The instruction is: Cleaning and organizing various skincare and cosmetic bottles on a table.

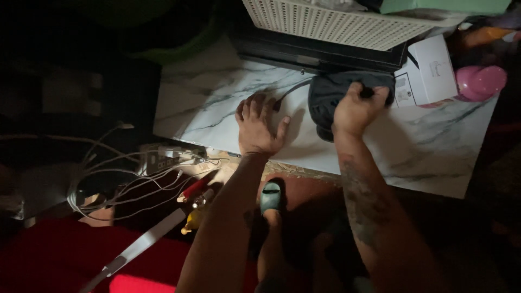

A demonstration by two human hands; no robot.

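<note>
My left hand point(258, 126) lies flat, fingers spread, on a white marble-patterned tabletop point(206, 103). It holds nothing. My right hand point(358, 108) is closed on a dark grey cloth point(325, 95) bunched on the tabletop to the right of the left hand. A thin dark cord point(290, 92) runs from near my left hand toward the cloth. Below the table edge, my foot wears a teal slipper point(270, 196).
A white slatted basket point(336, 24) sits on a dark flat box point(320, 54) at the table's back. A white box point(431, 70) and a pink round object point(480, 81) lie at the right. White cables and a power strip point(157, 161) lie on the floor at left.
</note>
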